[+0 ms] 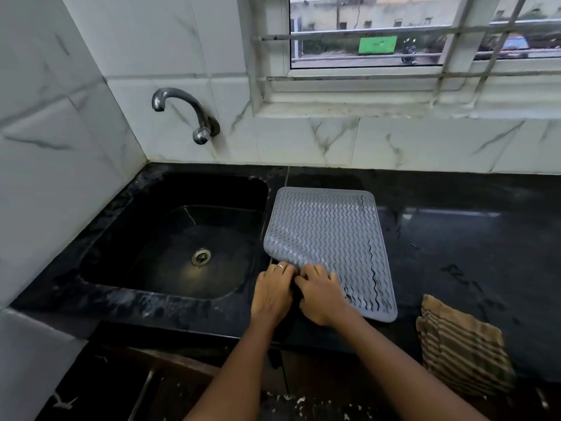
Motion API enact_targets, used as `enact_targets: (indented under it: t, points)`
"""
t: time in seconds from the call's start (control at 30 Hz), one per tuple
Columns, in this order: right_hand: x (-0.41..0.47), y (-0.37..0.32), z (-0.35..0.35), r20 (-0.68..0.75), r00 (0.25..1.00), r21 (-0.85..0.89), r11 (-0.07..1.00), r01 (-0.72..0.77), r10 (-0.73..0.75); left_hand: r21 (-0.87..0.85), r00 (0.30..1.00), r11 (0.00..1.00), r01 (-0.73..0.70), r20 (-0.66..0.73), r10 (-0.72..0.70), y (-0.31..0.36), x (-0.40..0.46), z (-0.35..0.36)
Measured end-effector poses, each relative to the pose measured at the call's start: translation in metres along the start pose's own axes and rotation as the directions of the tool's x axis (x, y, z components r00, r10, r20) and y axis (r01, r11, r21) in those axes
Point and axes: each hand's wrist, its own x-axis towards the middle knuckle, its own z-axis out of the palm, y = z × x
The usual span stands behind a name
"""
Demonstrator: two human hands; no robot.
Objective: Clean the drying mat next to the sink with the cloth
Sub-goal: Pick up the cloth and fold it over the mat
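Observation:
A grey ribbed drying mat (328, 232) lies on the black counter just right of the sink (170, 189). Its near left corner is lifted and curled up. My left hand (271, 294) pinches that curled corner from the left, a ring on one finger. My right hand (321, 294) grips the same corner from the right, resting partly on the mat. A brown striped cloth (461, 347) lies folded at the counter's front edge, to the right of the mat, touched by neither hand.
A metal tap (182, 107) juts from the tiled wall above the sink, with a drain (201, 256) in the basin. The dark counter (473, 238) stretches to the right of the mat. A barred window (409, 34) sits above.

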Motion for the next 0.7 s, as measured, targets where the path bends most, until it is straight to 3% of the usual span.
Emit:
enact_targets:
  t: [0.17,0.3,0.47,0.6,0.7]
  points:
    - [0.006,0.026,-0.003,-0.107,0.99,-0.136,0.985,-0.111,0.096,-0.013,0.995,0.996,-0.091,0.04,0.092,0.011,0.022,0.006]
    - [0.006,0.051,0.0,-0.193,0.967,-0.162,0.967,-0.198,0.165,0.108,0.983,0.982,-0.158,0.112,0.145,0.026,0.046,0.003]
    - [0.006,0.073,-0.002,-0.36,0.907,0.064,0.976,-0.209,0.218,0.217,0.967,0.948,-0.235,-0.05,0.251,0.036,0.067,0.005]
    - [0.008,0.075,-0.009,-0.288,0.914,0.314,0.93,-0.191,0.285,0.21,0.923,0.942,-0.261,-0.232,0.307,0.04,0.07,0.003]
    - [0.005,0.065,-0.015,-0.225,0.92,0.549,0.822,-0.153,0.321,0.12,0.941,0.971,-0.209,-0.247,0.233,0.035,0.058,-0.009]
